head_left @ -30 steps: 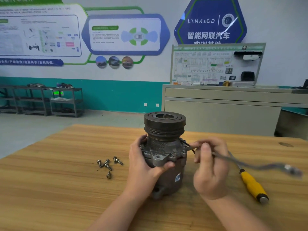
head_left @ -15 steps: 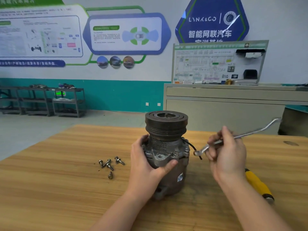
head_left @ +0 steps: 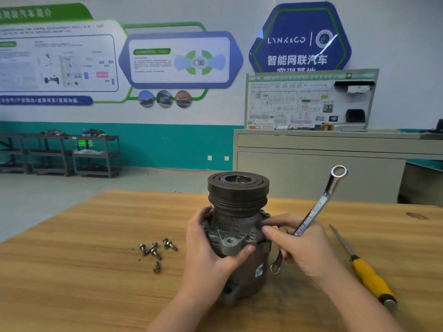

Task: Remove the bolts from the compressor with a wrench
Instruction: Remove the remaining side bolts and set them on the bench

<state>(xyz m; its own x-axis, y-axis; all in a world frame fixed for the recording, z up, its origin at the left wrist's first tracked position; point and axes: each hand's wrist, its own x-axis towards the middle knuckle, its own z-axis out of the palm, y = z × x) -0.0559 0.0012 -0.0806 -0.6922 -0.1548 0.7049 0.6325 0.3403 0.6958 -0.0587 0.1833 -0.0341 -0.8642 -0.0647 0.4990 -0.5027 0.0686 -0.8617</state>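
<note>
A blue wall sign behind the compressor reads "LYNK&CO". The rough grey cast compressor stands upright on the wooden table, grooved pulley uppermost. The left hand grasps its body. The right hand pinches a steel wrench, ring end pointing up and away. Loose bolts lie left of the compressor; a yellow-handled screwdriver lies right.

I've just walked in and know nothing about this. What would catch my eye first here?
Probably the dark metal compressor standing upright mid-table, gripped by the left hand. Just right of it, the right hand holds a shiny wrench tilted up and away. A few loose bolts lie on the wooden table to the left, and a yellow-handled screwdriver lies at the right.
</note>
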